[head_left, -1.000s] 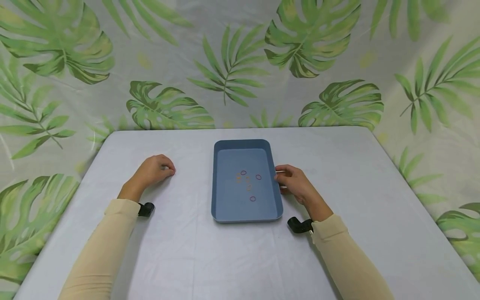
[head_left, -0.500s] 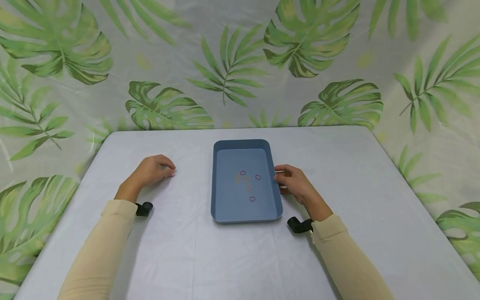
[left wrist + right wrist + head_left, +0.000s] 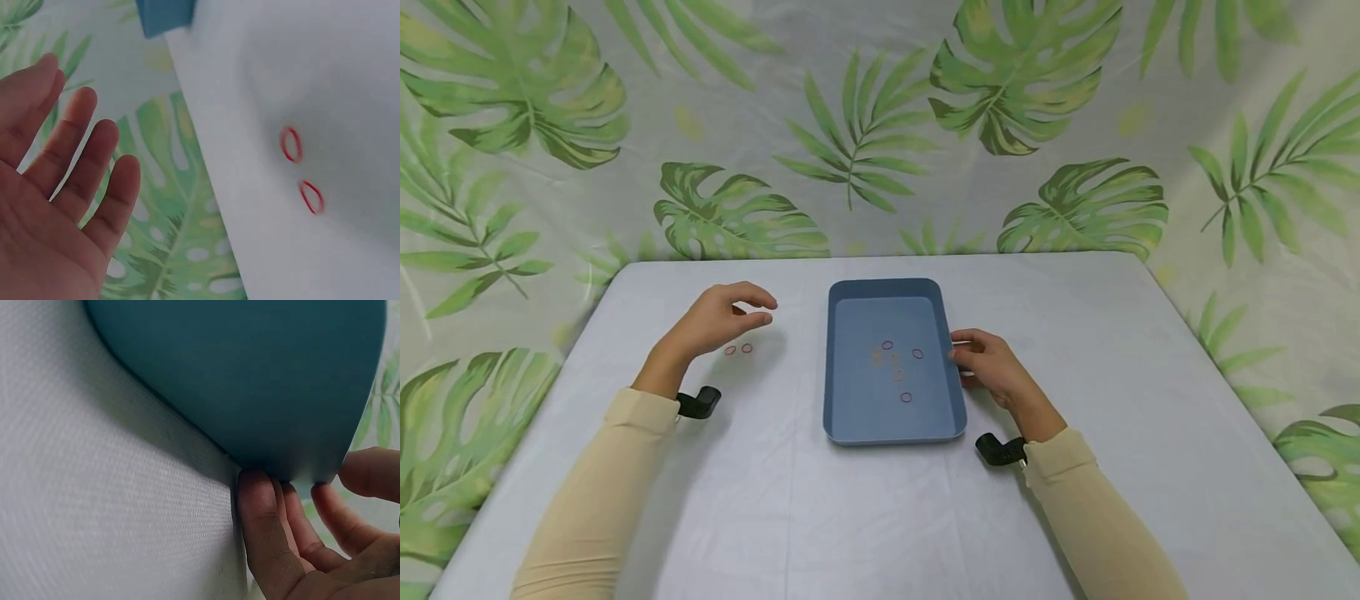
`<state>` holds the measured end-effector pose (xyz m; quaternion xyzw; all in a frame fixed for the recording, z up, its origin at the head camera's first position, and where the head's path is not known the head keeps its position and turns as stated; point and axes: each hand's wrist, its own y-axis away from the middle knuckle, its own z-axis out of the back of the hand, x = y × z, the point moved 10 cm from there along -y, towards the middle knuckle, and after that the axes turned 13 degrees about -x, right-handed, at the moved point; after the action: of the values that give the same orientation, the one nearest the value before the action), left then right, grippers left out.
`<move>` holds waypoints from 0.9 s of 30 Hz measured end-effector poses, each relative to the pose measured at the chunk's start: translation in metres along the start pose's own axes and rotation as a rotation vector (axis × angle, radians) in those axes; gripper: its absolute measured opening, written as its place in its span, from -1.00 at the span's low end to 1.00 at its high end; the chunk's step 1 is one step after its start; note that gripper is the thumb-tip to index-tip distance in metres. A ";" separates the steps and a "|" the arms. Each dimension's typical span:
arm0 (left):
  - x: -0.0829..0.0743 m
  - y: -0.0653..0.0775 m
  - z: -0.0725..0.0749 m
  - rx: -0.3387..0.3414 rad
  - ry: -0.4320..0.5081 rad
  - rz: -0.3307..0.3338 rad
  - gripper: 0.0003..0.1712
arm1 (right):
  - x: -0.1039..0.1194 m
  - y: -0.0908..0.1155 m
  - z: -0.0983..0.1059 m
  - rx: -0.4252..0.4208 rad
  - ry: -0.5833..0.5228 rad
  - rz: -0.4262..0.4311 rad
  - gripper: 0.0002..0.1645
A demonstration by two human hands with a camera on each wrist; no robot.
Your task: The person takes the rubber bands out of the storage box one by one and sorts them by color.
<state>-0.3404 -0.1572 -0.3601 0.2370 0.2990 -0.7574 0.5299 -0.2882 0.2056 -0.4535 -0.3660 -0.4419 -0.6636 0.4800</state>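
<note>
My left hand [image 3: 718,319] hovers left of the tray, fingers spread apart and holding nothing. On the white cloth below it lie two thin red rubber bands, a left one [image 3: 730,351] and a right one [image 3: 747,348]; the left wrist view shows them side by side, clear of the palm. A blue rectangular tray [image 3: 850,417] lies in the middle. Inside are several small orange rubber bands [image 3: 898,377] and three red ones, one near the front [image 3: 906,397]. My right hand [image 3: 992,367] holds the tray's right side, fingertips against the outer wall [image 3: 250,394] and thumb at the rim.
A white cloth [image 3: 865,517] covers the table, whose far edge meets a leaf-printed backdrop [image 3: 880,125]. Black wrist cameras sit on both wrists, the left one [image 3: 700,402] and the right one [image 3: 1000,450].
My left hand has let go of a red rubber band, risen and moved away toward the tray, its fingers parting. Two red bands now show on the cloth. Right hand and tray stay put.
</note>
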 end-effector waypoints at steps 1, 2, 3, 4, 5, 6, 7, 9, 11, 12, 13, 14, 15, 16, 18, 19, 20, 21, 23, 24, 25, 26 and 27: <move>-0.005 -0.001 -0.001 0.005 0.016 -0.004 -0.73 | 0.000 0.000 0.000 0.000 -0.001 -0.001 -0.41; -0.010 -0.002 -0.003 0.009 0.033 -0.005 -0.73 | 0.000 0.000 0.001 0.001 -0.001 -0.002 -0.42; -0.016 -0.003 -0.005 0.014 0.047 -0.007 -0.72 | -0.001 0.001 0.001 0.002 -0.001 -0.002 -0.42; -0.021 -0.004 -0.007 0.019 0.056 -0.012 -0.73 | -0.001 0.001 0.001 0.003 -0.004 -0.004 -0.42; -0.028 -0.005 -0.010 0.027 0.067 -0.021 -0.73 | -0.001 0.001 0.001 0.004 -0.005 -0.004 -0.42; -0.034 -0.006 -0.013 0.035 0.078 -0.031 -0.72 | -0.001 0.000 0.001 0.006 -0.007 -0.006 -0.42; -0.041 -0.007 -0.017 0.042 0.085 -0.044 -0.72 | -0.001 0.000 0.001 0.008 -0.008 -0.007 -0.42; -0.054 -0.009 -0.025 0.056 0.081 -0.090 -0.72 | -0.002 -0.001 0.000 0.008 -0.007 -0.010 -0.43; -0.068 -0.012 -0.033 0.063 0.074 -0.139 -0.73 | -0.002 -0.002 0.000 0.006 -0.005 -0.010 -0.43; -0.074 -0.014 -0.037 0.069 0.071 -0.160 -0.73 | -0.002 -0.002 0.000 0.006 -0.005 -0.011 -0.43; -0.080 -0.016 -0.042 0.074 0.067 -0.181 -0.73 | -0.003 -0.002 0.000 0.006 -0.004 -0.010 -0.43; -0.087 -0.017 -0.046 0.082 0.066 -0.196 -0.73 | -0.003 -0.002 0.000 0.007 -0.005 -0.009 -0.43; -0.092 -0.019 -0.051 0.091 0.067 -0.204 -0.73 | -0.003 -0.002 0.000 0.008 -0.007 -0.008 -0.44; -0.098 -0.020 -0.056 0.101 0.069 -0.214 -0.73 | -0.004 -0.002 0.000 0.009 -0.009 -0.007 -0.43; -0.107 -0.022 -0.067 0.131 0.072 -0.223 -0.72 | -0.004 -0.002 -0.001 0.012 -0.014 -0.007 -0.43; -0.110 -0.023 -0.072 0.142 0.066 -0.225 -0.72 | -0.004 -0.002 -0.001 0.013 -0.016 -0.007 -0.43; -0.112 -0.025 -0.078 0.156 0.063 -0.225 -0.72 | -0.004 -0.002 -0.001 0.012 -0.018 -0.007 -0.44; -0.114 -0.026 -0.084 0.166 0.053 -0.230 -0.72 | -0.004 -0.002 -0.001 0.011 -0.018 -0.006 -0.44; -0.114 -0.029 -0.096 0.183 0.033 -0.242 -0.72 | -0.004 -0.002 0.000 0.008 -0.016 -0.006 -0.44; -0.114 -0.031 -0.101 0.190 0.024 -0.248 -0.73 | -0.004 -0.002 0.000 0.006 -0.014 -0.005 -0.44; -0.114 -0.034 -0.106 0.197 0.013 -0.255 -0.73 | -0.004 -0.003 0.000 0.004 -0.012 -0.004 -0.44; -0.114 -0.035 -0.111 0.207 0.004 -0.260 -0.73 | -0.004 -0.003 0.000 0.003 -0.010 -0.003 -0.44; -0.113 -0.037 -0.116 0.216 -0.007 -0.265 -0.73 | -0.004 -0.003 0.000 0.002 -0.008 -0.002 -0.43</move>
<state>-0.3340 0.0090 -0.3582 0.2483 0.2425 -0.8492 0.3980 -0.2900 0.2075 -0.4577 -0.3678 -0.4450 -0.6622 0.4777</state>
